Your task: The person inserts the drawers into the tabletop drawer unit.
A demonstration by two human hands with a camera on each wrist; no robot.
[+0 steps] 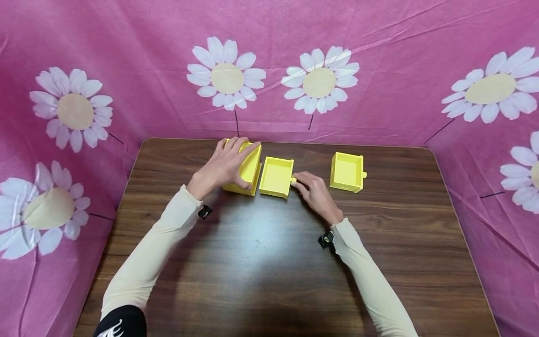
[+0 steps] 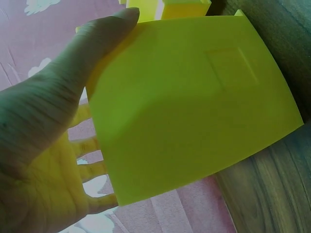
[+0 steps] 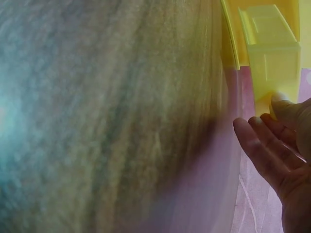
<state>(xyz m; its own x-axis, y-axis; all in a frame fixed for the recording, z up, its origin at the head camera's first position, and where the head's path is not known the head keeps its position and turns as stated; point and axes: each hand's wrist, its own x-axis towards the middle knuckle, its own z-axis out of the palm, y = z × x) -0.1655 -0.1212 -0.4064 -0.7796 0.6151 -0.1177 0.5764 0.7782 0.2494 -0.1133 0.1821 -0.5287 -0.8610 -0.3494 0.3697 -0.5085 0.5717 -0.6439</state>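
At the back of the table, my left hand (image 1: pixel 221 166) grips a yellow box-like cabinet (image 1: pixel 251 168) from above, thumb on the near side. A large flat wall of this cabinet (image 2: pixel 184 107) fills the left wrist view. Just to its right is a shallow yellow drawer (image 1: pixel 275 176), its inside bare. My right hand (image 1: pixel 316 194) pinches the drawer's small round knob (image 1: pixel 293 179) between thumb and fingers. In the right wrist view the drawer (image 3: pixel 274 68) is lined up in front of the cabinet's opening.
A second yellow drawer (image 1: pixel 347 171), its knob pointing right, lies farther right on the brown wooden table (image 1: pixel 261 271). Pink cloth (image 1: pixel 273 23) with white daisies hangs behind and along both sides of the table.
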